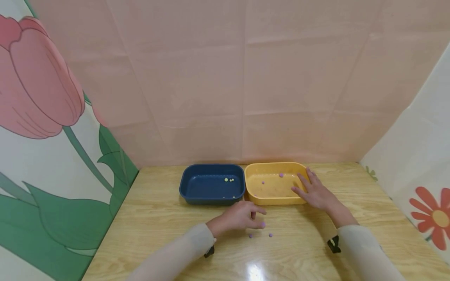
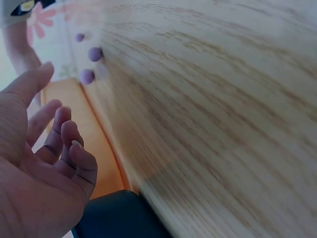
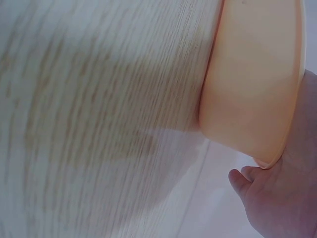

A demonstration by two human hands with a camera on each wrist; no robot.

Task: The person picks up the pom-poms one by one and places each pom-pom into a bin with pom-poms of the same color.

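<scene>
Over the table in front of the trays, my left hand (image 1: 242, 215) has its thumb and index finger apart. A purple ball (image 1: 263, 224) shows right at the thumb tip in the head view. In the left wrist view, this hand's palm (image 2: 39, 193) holds nothing, and purple balls (image 2: 95, 54) lie on the table beyond the fingers. My right hand (image 1: 318, 194) rests with spread fingers across the right rim of the yellow tray (image 1: 277, 201). In the right wrist view, fingertips (image 3: 239, 182) show outside the tray's corner. Several purple balls (image 1: 281, 175) lie inside that tray.
A dark blue tray (image 1: 211, 201) stands left of the yellow one, with several small pale yellow balls (image 1: 226, 180) in it. The wooden table (image 1: 140, 234) backs onto a pink cloth wall (image 1: 197, 97), with flower-patterned sheets at both sides.
</scene>
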